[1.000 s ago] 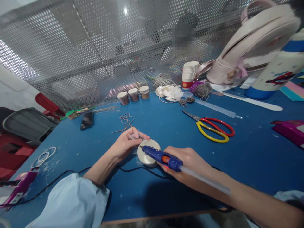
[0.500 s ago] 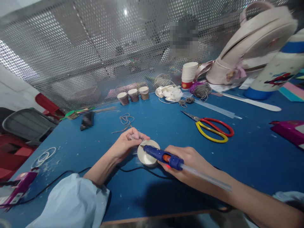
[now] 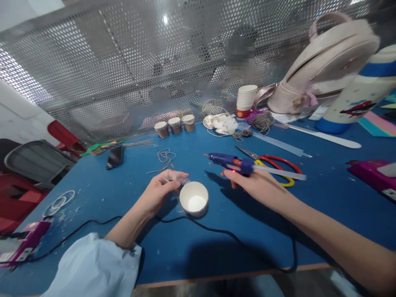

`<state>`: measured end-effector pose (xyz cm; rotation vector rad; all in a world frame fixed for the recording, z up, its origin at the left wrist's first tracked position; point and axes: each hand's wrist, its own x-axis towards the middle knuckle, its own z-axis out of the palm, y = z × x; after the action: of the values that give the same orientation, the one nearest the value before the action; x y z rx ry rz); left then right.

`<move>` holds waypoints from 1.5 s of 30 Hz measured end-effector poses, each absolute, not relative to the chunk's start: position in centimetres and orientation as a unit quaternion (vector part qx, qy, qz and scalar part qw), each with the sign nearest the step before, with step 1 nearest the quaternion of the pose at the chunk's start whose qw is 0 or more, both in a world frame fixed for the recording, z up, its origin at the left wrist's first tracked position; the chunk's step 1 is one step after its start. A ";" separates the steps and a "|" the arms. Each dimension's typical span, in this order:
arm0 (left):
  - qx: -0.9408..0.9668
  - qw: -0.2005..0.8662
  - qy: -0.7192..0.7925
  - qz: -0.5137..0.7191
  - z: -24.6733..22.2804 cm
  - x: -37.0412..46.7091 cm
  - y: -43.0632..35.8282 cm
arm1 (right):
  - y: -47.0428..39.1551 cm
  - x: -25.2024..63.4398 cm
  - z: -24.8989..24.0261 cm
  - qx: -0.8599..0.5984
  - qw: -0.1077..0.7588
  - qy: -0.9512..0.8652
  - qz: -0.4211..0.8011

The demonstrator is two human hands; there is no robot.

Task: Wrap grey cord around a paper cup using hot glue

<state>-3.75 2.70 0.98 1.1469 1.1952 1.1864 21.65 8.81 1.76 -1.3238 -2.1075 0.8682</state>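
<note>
A blue hot glue gun (image 3: 229, 162) is gripped in my right hand (image 3: 250, 183), its nozzle pointing left and a clear glue stick (image 3: 278, 172) poking out the back. A small red light glows by my fingers. Between the hands, a small white paper cup (image 3: 194, 198) stands upright with its mouth facing me. Just left of its rim, my left hand (image 3: 163, 187) is closed in a pinch on a crumpled, see-through piece of plastic (image 3: 179, 180). Scissors (image 3: 266, 163) with red and yellow handles lie partly hidden behind the glue gun and my right hand.
A black cord (image 3: 213, 229) runs across the table front. Along the back stand several cups (image 3: 175, 125), a stack of paper cups (image 3: 246, 103), grey yarn (image 3: 262, 121), a backpack (image 3: 328, 62) and a bottle (image 3: 355, 99). Loose string (image 3: 165, 156) lies behind my left hand.
My right hand has lifted the glue gun out of the cup and carried it up and to the right. My left hand stays beside the cup, nearly still.
</note>
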 end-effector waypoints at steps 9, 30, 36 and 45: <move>0.497 0.392 0.572 0.522 1.4 -2.9 0.3 | 11.2 20.2 -1.1 -0.466 0.196 -0.816 0.280; 0.407 0.478 0.600 0.495 1.8 -2.4 0.7 | 8.5 19.0 2.3 -0.058 0.207 -0.976 -0.037; 0.460 0.433 0.624 0.459 1.1 -2.8 0.5 | 7.8 18.5 1.9 -0.055 0.213 -0.973 -0.067; 0.553 0.275 0.669 0.413 0.9 -2.3 0.6 | 6.7 18.0 1.5 -0.066 0.211 -0.972 -0.074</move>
<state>-2.33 0.58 0.94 1.4862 1.7986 1.1098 18.04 6.69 1.51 -0.1836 -2.7022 -0.2048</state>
